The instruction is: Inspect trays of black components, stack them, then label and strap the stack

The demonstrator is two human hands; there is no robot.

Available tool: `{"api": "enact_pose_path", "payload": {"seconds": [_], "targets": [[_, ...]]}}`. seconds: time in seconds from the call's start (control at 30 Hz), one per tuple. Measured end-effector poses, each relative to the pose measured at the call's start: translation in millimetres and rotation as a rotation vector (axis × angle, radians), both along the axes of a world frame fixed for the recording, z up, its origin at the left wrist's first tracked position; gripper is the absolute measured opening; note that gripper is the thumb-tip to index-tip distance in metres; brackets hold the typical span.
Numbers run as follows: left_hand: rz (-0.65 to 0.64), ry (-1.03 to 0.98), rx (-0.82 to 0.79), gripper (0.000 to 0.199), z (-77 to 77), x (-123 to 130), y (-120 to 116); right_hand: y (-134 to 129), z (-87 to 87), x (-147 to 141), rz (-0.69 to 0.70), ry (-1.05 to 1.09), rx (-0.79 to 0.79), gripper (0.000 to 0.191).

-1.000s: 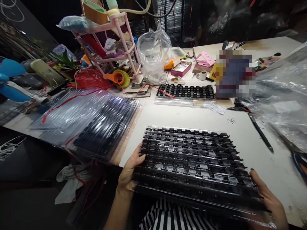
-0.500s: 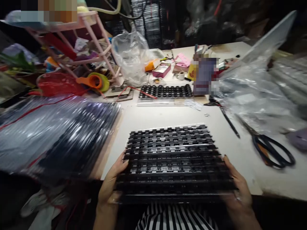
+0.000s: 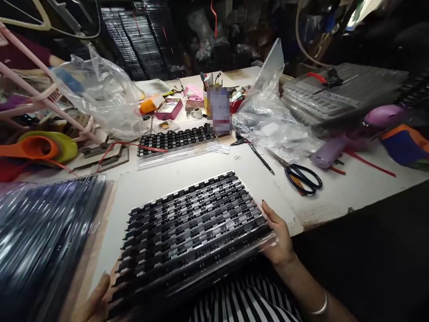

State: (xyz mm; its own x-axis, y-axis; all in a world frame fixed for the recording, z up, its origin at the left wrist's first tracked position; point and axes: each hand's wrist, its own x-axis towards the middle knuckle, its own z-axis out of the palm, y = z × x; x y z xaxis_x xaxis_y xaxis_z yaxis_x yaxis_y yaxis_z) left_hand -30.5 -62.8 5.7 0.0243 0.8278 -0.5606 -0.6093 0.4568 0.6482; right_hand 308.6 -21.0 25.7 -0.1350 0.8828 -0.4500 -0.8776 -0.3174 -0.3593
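Note:
A clear plastic tray [image 3: 197,223] filled with rows of small black parts with pale pins is held between my two hands, tilted over the front edge of the table. My left hand [image 3: 97,297] grips its near left side; the thumb shows and the other fingers are hidden. On the right edge my right hand [image 3: 278,237] is closed, thumb at the rim and fingers beneath. Farther back on the table lies a similar tray [image 3: 177,138] of black parts, a red string across it. At my left rests a pile of plastic-wrapped black trays [image 3: 47,241].
Black-handled scissors [image 3: 301,176] and a dark pen-like tool [image 3: 261,158] lie on the right. Behind them are crumpled clear plastic [image 3: 268,127] and a stack of clear trays [image 3: 345,89]. A tape dispenser [image 3: 40,150] and a pink rack [image 3: 50,98] stand at left.
The view has swung to the right, bringing the clear tray stack and a purple device into sight. The held tray is now angled, its left side lower and nearer to me.

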Motion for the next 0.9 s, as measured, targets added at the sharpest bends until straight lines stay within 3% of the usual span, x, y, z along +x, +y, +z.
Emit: {"api": "enact_pose_path", "payload": {"seconds": [0.1,0.2,0.37,0.53,0.9], "targets": [[0.158,-0.043,0.054,0.062,7.4,7.7,-7.7,0.3,-3.2,1.4,-0.024,-0.004,0.010,0.031],[0.270,0.006,-0.063,0.057,7.7,14.7,-7.7,0.3,-3.9,2.2,0.028,-0.030,-0.006,0.028],[0.246,0.047,-0.070,0.062,6.5,18.9,-6.8,0.3,-1.4,1.4,0.107,-0.047,-0.006,0.025],[0.292,0.040,-0.065,0.058,8.6,21.7,-7.3,0.9,1.1,0.1,0.082,-0.069,-0.017,0.023],[0.250,0.011,-0.013,0.061,5.4,21.9,-5.4,1.1,-0.8,1.4,0.102,-0.036,-0.032,0.030]]}}
